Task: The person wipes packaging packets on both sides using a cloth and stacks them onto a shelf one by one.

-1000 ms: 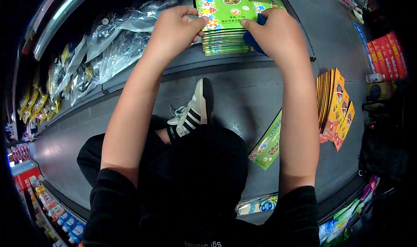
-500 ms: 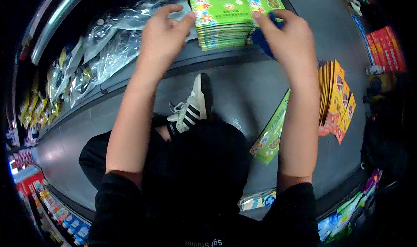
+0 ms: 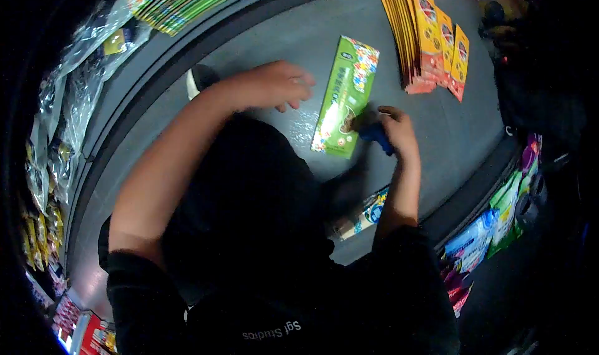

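Note:
My left hand hovers over the grey floor, fingers apart and holding nothing, just left of a long green packet. That packet lies flat on the floor, tilted, with a flower pattern on it. Right of the packet's lower end, my right hand is closed on a dark blue cloth-like item. Beyond both hands, a fanned stack of yellow-orange packets rests on the floor. The stack of green packets sits on the shelf at the upper left, away from my hands.
Clear plastic bags lie along the left shelf. A whitish-blue packet is on the floor near my body. Colourful bags line the lower right shelf. A shoe shows behind my left forearm.
Both hands have left the green stack on the shelf and moved down over the floor, near the single green packet. The view has turned right. The blue item remains in my right hand.

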